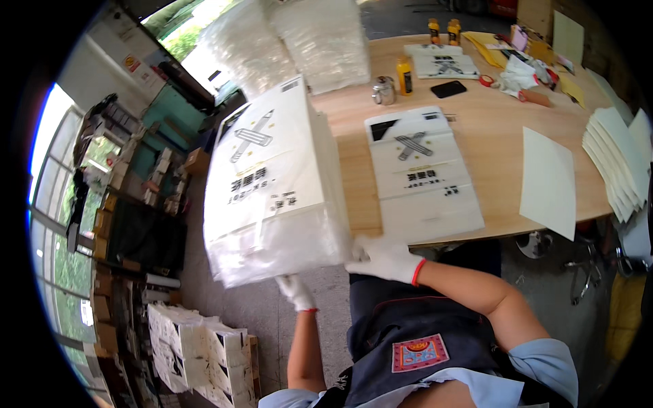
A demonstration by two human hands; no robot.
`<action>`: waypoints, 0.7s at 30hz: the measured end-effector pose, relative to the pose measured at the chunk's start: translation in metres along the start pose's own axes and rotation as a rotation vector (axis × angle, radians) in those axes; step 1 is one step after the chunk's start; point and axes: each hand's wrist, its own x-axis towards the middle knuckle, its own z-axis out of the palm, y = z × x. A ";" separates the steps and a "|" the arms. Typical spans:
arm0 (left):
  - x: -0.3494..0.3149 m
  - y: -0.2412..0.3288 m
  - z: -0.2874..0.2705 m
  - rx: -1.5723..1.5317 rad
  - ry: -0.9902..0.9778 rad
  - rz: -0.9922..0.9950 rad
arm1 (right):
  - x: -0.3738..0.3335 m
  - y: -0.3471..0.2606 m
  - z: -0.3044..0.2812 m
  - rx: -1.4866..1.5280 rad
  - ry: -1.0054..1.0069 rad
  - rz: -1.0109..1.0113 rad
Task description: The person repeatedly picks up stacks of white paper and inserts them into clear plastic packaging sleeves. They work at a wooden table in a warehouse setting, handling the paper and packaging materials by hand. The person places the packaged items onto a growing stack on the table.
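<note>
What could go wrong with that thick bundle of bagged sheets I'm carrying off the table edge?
The bundle is held only at its near end, by the left hand beneath and the right hand at the corner; its clear wrap looks slick, so it might slip from the gloves. Swinging it back, it could catch the flat printed bag lying on the table and drag it off. The stacked packs on the floor lie close to the path.

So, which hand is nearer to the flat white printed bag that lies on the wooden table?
The right hand. It grips the big wrapped bundle of bags at its lower right corner, just below the flat printed bag. The left hand holds the bundle's underside, farther left, off the table.
</note>
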 end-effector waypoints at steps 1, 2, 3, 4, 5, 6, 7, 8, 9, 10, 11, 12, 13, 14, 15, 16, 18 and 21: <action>-0.026 -0.024 0.015 0.174 -0.111 0.147 | -0.013 0.019 0.013 0.002 -0.151 0.070; -0.050 -0.046 0.033 0.339 -0.231 0.294 | -0.029 0.042 0.028 -0.001 -0.157 0.101; -0.071 -0.034 0.051 0.292 -0.491 0.447 | -0.047 0.067 0.044 0.008 -0.134 0.133; -0.088 -0.011 0.071 0.234 -0.742 0.602 | -0.062 0.078 0.048 0.035 -0.142 0.213; -0.100 0.000 0.091 0.286 -0.808 0.634 | -0.073 0.083 0.047 0.065 -0.171 0.284; -0.108 0.010 0.113 0.339 -0.875 0.671 | -0.082 0.085 0.045 0.096 -0.196 0.354; -0.113 0.012 0.141 0.365 -0.879 0.686 | -0.091 0.091 0.045 0.113 -0.141 0.352; -0.115 0.015 0.169 0.389 -0.883 0.701 | -0.097 0.093 0.043 0.150 -0.117 0.376; -0.115 0.024 0.195 0.399 -0.873 0.702 | -0.103 0.095 0.041 0.187 -0.094 0.399; -0.115 0.032 0.217 0.408 -0.865 0.706 | -0.109 0.096 0.039 0.227 -0.065 0.422; -0.114 0.035 0.230 0.524 -0.947 0.707 | -0.113 0.097 0.036 0.269 -0.053 0.453; -0.113 0.036 0.242 0.641 -1.030 0.711 | -0.117 0.099 0.035 0.308 -0.033 0.471; -0.111 0.035 0.252 0.760 -1.107 0.713 | -0.122 0.102 0.035 0.345 -0.014 0.486; -0.107 0.033 0.260 0.776 -1.176 0.669 | -0.125 0.105 0.035 0.382 0.002 0.499; -0.101 0.029 0.267 0.797 -1.244 0.625 | -0.129 0.108 0.035 0.412 0.020 0.505; -0.095 0.026 0.272 0.820 -1.309 0.580 | -0.132 0.113 0.035 0.443 0.037 0.509; -0.089 0.021 0.273 0.752 -1.271 0.593 | -0.135 0.120 0.031 0.531 0.085 0.495; -0.083 0.014 0.275 0.555 -1.188 0.518 | -0.125 0.131 0.010 0.769 0.192 0.441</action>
